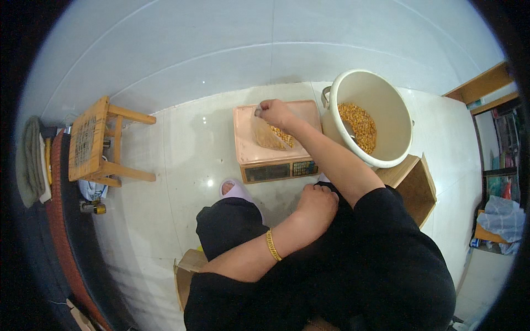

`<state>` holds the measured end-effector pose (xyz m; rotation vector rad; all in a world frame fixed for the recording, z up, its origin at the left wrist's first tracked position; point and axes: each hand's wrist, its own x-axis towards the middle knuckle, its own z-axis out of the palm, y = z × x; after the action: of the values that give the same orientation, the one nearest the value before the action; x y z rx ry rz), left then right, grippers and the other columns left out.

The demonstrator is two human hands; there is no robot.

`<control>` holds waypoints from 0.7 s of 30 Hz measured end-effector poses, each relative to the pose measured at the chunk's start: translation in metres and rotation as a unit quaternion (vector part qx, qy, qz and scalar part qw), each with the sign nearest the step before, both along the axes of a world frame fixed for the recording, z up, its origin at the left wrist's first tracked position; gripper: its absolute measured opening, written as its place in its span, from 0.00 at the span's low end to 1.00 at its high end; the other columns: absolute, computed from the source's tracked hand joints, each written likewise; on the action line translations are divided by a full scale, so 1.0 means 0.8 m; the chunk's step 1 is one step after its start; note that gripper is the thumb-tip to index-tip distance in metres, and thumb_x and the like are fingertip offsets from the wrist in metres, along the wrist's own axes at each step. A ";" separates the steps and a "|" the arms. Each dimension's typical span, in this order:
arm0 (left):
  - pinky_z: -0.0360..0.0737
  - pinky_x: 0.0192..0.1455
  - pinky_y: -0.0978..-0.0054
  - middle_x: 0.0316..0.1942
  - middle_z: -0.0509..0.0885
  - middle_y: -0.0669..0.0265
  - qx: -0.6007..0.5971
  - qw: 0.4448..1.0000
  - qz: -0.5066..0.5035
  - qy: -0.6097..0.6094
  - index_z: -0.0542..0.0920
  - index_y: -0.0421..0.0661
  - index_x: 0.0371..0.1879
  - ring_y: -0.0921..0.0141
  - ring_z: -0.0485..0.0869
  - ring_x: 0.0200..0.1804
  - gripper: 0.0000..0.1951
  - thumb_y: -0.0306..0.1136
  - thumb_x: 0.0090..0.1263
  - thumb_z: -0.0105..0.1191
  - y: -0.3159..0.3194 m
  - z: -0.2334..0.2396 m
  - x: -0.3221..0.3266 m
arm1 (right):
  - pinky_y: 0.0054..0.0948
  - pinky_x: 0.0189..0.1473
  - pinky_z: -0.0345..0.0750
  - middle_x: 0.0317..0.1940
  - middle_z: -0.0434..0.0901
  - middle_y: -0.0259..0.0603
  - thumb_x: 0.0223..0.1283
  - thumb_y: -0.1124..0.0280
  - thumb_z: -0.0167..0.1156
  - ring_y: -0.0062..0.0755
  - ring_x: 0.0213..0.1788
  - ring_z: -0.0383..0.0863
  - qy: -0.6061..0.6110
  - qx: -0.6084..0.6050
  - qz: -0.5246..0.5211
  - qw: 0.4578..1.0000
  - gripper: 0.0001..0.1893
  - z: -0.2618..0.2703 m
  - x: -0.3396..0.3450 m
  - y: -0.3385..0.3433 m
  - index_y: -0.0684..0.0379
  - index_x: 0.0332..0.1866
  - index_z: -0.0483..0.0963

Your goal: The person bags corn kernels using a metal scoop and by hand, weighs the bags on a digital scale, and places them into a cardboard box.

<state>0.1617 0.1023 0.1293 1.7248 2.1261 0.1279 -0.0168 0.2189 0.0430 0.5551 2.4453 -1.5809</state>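
My right hand pinches the gathered top of a clear plastic bag. Yellow corn kernels fill the lower part of the bag, which rests on the pinkish tray of an electronic scale. Below the tray, the scale's front has a dark display and a keypad. My left hand, with a gold bracelet at the wrist, lies on my right knee with curled fingers; its palm side is hidden. Right of the scale, a cream plastic bucket holds more corn kernels and a partly visible metal scoop.
A wooden stool with a woven seat is at left. An open cardboard box lies beside the bucket, and another box is by my left leg. The tiled wall bounds the far side; shelving lines the right.
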 end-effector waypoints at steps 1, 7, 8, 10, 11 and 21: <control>0.76 0.44 0.65 0.37 0.82 0.59 -0.001 1.000 -0.003 0.003 0.79 0.43 0.44 0.62 0.82 0.42 0.12 0.29 0.62 0.51 -0.001 0.001 -0.002 | 0.34 0.44 0.78 0.34 0.82 0.48 0.54 0.73 0.59 0.38 0.37 0.82 0.017 0.086 0.061 0.994 0.09 0.005 0.000 -0.001 0.66 0.38 0.78; 0.76 0.44 0.65 0.37 0.82 0.59 0.017 1.000 -0.011 0.015 0.79 0.43 0.44 0.62 0.82 0.42 0.12 0.29 0.62 0.50 0.021 0.002 0.004 | 0.41 0.50 0.78 0.44 0.82 0.54 0.52 0.73 0.55 0.48 0.50 0.82 -0.031 0.374 0.196 0.906 0.15 -0.052 0.041 0.062 0.61 0.46 0.81; 0.76 0.44 0.65 0.37 0.82 0.59 0.019 1.000 -0.011 0.018 0.79 0.43 0.44 0.62 0.82 0.42 0.12 0.29 0.62 0.50 0.022 -0.001 0.004 | 0.44 0.51 0.76 0.45 0.83 0.52 0.53 0.71 0.56 0.47 0.50 0.82 -0.086 0.400 0.220 0.885 0.15 -0.054 0.053 0.069 0.61 0.45 0.81; 0.76 0.45 0.65 0.37 0.82 0.59 0.012 1.000 0.006 0.008 0.80 0.43 0.43 0.62 0.82 0.42 0.12 0.29 0.62 0.50 0.012 -0.007 -0.003 | 0.50 0.55 0.73 0.46 0.83 0.49 0.54 0.68 0.57 0.44 0.51 0.82 -0.189 0.432 0.280 0.836 0.14 -0.042 0.076 0.050 0.59 0.45 0.82; 0.76 0.45 0.65 0.37 0.82 0.59 0.014 1.000 0.009 0.003 0.80 0.43 0.43 0.62 0.82 0.42 0.12 0.28 0.62 0.50 0.011 -0.008 -0.003 | 0.49 0.56 0.71 0.44 0.84 0.47 0.54 0.68 0.57 0.44 0.50 0.82 -0.173 0.487 0.268 0.813 0.14 -0.046 0.084 0.050 0.58 0.44 0.82; 0.74 0.47 0.64 0.39 0.82 0.59 -0.028 1.000 -0.013 -0.006 0.80 0.43 0.44 0.62 0.81 0.44 0.13 0.30 0.60 0.53 0.027 -0.003 0.000 | 0.48 0.55 0.72 0.40 0.83 0.53 0.56 0.65 0.56 0.50 0.47 0.82 0.001 0.363 0.234 0.902 0.13 -0.061 0.050 0.031 0.59 0.41 0.81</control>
<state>0.1619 0.1239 0.1269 1.7138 2.0783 0.0721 0.0228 0.2438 -0.0059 0.0228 2.8326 -0.4644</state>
